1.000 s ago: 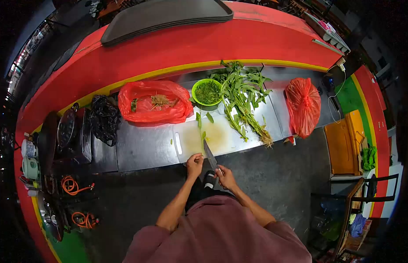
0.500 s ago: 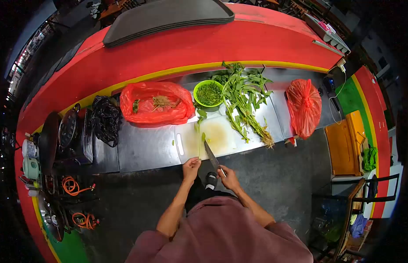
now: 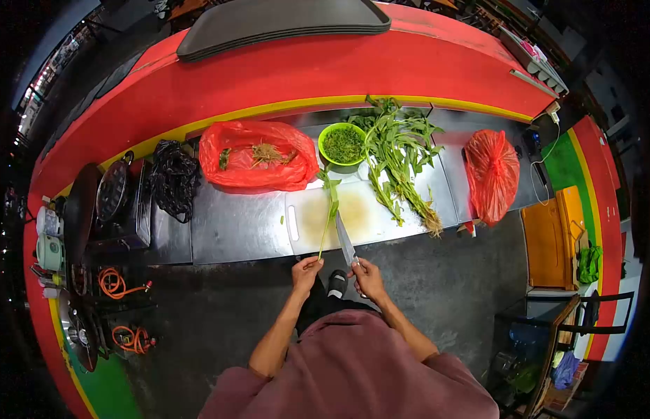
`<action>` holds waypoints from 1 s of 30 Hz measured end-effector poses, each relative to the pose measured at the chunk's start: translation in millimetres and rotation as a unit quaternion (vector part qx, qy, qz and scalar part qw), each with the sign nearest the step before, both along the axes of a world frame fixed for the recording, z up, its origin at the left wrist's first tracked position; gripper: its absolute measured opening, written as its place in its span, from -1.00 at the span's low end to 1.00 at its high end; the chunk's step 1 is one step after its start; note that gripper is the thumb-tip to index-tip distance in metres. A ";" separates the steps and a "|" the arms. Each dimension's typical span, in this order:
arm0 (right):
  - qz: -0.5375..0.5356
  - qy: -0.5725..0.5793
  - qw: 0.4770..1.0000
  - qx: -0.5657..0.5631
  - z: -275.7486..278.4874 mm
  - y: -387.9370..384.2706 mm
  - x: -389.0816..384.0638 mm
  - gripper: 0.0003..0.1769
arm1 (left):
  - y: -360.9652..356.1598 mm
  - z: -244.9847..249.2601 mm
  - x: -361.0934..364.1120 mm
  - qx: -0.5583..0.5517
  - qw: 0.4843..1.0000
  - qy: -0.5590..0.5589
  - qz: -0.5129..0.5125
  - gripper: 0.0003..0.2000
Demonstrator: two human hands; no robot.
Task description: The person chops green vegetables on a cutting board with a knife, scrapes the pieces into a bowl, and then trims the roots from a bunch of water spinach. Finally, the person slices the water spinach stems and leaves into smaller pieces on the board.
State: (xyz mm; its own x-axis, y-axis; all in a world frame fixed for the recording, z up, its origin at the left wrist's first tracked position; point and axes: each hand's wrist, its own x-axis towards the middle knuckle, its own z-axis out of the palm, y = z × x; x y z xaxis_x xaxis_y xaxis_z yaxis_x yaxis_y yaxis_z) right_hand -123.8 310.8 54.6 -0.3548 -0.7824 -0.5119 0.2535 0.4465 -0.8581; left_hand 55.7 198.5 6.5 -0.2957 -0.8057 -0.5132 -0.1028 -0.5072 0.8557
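Note:
My left hand (image 3: pixel 307 272) pinches the lower end of a thin green stem (image 3: pixel 327 218) at the counter's front edge. Its leafy top reaches over the white cutting board (image 3: pixel 367 220) toward the bowl. In my right hand (image 3: pixel 369 278) is the handle of a knife (image 3: pixel 344 237), whose blade points away from me, its tip beside the stem's leaves. A lime-green bowl (image 3: pixel 341 144) of chopped greens stands behind the board. Right of it lies a bunch of leafy stems (image 3: pixel 398 157) with roots.
An open red plastic bag (image 3: pixel 258 178) holding roots lies at the left, beside a black bag (image 3: pixel 174 180). A tied red bag (image 3: pixel 491 178) sits at the right. Dark trays (image 3: pixel 283 28) rest on the red ledge.
The view has shifted slightly, so the counter items appear farther right. Leaves on the held stem now lie closer to the blade, and the knife stands a little more upright.

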 end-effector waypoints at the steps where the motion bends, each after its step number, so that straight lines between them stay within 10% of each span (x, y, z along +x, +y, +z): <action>1: 0.000 -0.015 1.000 -0.004 0.5 -0.5 0.5 -0.66 | -0.2 -2.2 -1.8 0.006 1.000 0.006 -0.002 -0.67; 20: 0.022 -0.091 0.996 0.008 -10.7 -0.2 1.8 -0.70 | 17.4 -4.5 -17.5 0.093 0.995 0.017 0.030 -0.68; 30: 0.072 0.329 0.941 -0.034 -33.6 6.7 -1.1 -0.51 | 14.4 8.8 -17.5 0.094 0.985 0.139 0.038 -0.71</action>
